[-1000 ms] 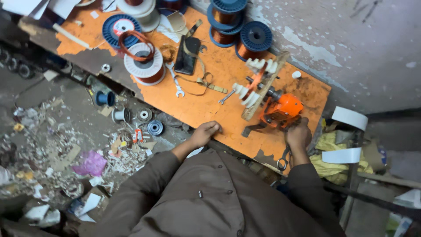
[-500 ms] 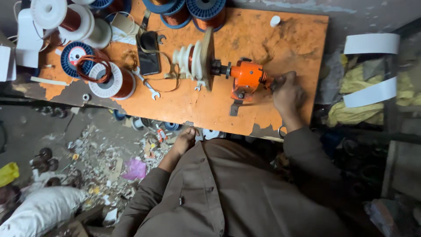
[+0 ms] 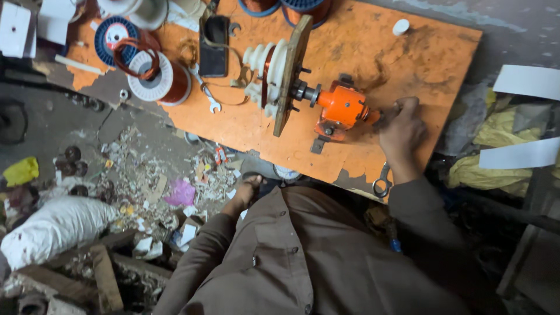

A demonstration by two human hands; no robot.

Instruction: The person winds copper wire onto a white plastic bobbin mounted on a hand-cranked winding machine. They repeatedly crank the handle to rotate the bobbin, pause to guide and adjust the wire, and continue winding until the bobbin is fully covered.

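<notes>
Head view: your right hand (image 3: 401, 131) is clenched on the crank beside the orange winder (image 3: 341, 108), frame centre-right. Your left hand (image 3: 248, 189) rests at the surface (image 3: 361, 46) edge, lower centre; its grip can't be told.

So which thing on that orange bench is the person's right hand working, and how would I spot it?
Start at the orange workbench and find the right hand near its front edge. Just left of that hand sits the orange winding machine, its shaft running to a wooden plate with white ribbed formers. It is the only bright orange block among the wire spools.
</notes>
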